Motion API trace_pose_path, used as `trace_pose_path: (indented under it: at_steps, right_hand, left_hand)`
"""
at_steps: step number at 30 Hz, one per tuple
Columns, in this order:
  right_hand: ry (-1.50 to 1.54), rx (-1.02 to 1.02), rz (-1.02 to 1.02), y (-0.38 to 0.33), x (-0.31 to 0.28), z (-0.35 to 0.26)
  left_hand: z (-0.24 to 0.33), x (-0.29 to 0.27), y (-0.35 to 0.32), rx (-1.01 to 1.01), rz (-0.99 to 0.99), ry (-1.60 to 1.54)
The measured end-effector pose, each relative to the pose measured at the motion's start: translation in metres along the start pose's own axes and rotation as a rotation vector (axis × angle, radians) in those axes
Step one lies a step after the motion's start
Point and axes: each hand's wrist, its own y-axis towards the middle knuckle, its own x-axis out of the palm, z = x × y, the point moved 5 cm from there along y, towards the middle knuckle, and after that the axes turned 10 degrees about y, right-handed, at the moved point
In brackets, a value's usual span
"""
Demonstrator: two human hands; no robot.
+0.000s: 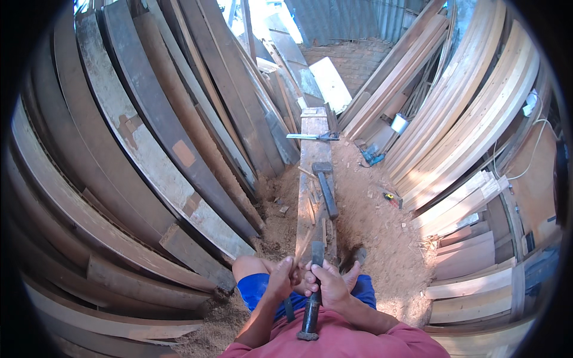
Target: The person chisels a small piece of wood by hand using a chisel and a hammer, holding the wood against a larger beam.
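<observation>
Pink shirt (pixel 373 333) nearest, right hand (pixel 335 289) grasps chisel (pixel 311 314), blade and long axis forward; left hand's (pixel 280 280) grip unclear.

Reddish-pink shirt (pixel 358 340), matching sleeves (pixel 415 339), bright blue shorts (pixel 253 287), bare forearms (pixel 371 317)

Rough timber store, boards everywhere. Left side: tall dark planks (pixel 167 113) leaning in rows, some stained or patched. Right side: paler long boards (pixel 498 98), shorter light offcuts (pixel 462 203) stacked lower. Back: rough brown wall (pixel 343 62), grey-blue corrugated sheet (pixel 352 21) above it, white panel (pixel 330 83) leaning in front. Floor (pixel 364 179) brown, littered with chips. Narrow plank counter (pixel 310 154) down the middle. Strong daylight from the back, sunlit patches lower right.
</observation>
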Motion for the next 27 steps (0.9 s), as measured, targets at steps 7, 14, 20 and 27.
trace_pose_path:
  at_steps: [7, 14, 20, 27]
  right_hand:
    - [-0.066, 0.040, -0.031, 0.008, 0.006, 0.013]
    - [-0.031, 0.086, -0.077, 0.014, 0.012, 0.023]
    - [-0.056, 0.040, 0.012, 0.016, 0.006, 0.007]
    - [-0.073, -0.028, 0.003, 0.027, 0.022, -0.007]
  left_hand:
    - [-0.019, -0.004, -0.017, -0.065, -0.078, -0.058]
    - [-0.011, -0.024, -0.020, -0.095, 0.017, -0.024]
    - [-0.006, -0.014, -0.001, -0.016, 0.000, -0.012]
    - [0.021, -0.007, 0.016, 0.119, 0.065, -0.025]
